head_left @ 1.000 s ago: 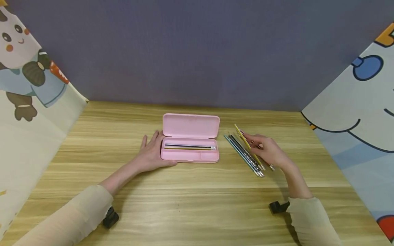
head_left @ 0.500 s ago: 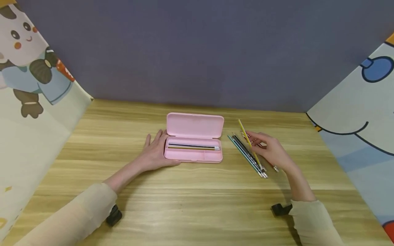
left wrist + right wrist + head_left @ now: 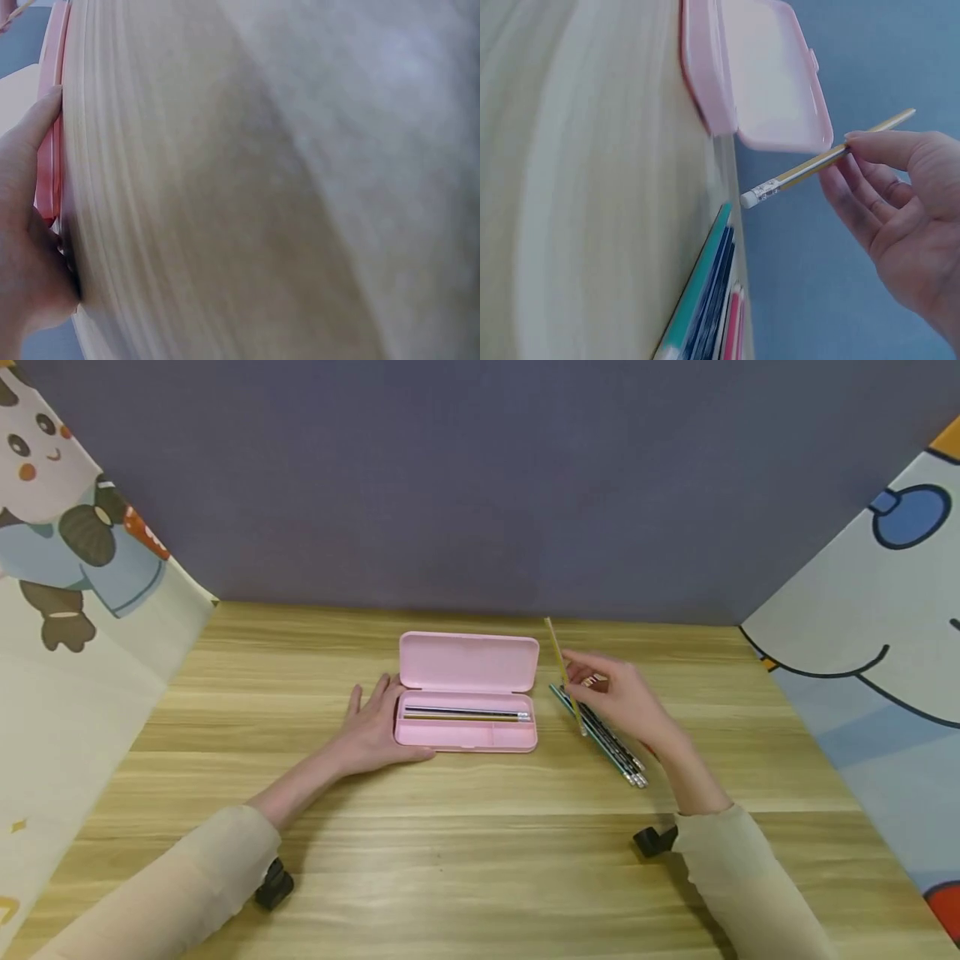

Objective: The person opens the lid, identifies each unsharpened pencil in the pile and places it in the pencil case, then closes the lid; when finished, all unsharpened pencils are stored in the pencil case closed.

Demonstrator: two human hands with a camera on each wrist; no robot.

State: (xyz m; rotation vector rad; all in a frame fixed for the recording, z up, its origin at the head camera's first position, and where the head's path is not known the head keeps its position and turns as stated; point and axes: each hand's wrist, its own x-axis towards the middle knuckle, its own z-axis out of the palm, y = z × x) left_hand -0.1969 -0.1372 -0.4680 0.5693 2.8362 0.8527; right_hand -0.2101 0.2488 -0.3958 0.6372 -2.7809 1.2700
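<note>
A pink pencil case (image 3: 455, 747) lies with its lid (image 3: 468, 662) raised, several pencils (image 3: 465, 714) in its rear compartment. My left hand (image 3: 372, 731) rests against the case's left end, fingers spread and fairly straight, thumb along the front edge. Between thumb and fingertips my right hand (image 3: 618, 697) pinches a yellow pencil (image 3: 802, 171) with a white eraser, tilted and held off the table right of the case. Under that hand lies a bundle of dark pencils (image 3: 618, 747) beside a teal pencil (image 3: 697, 281). Red pencils (image 3: 733, 319) show in the right wrist view.
The wooden table (image 3: 442, 860) runs back to a grey-blue panel (image 3: 480, 485). Cartoon-printed panels stand at the left (image 3: 127, 643) and right (image 3: 847, 610). Black wrist devices (image 3: 275, 885) sit at both sleeves.
My right hand has lifted the yellow pencil from the bundle and moved it left and back, toward the case. The left hand keeps its place on the case.
</note>
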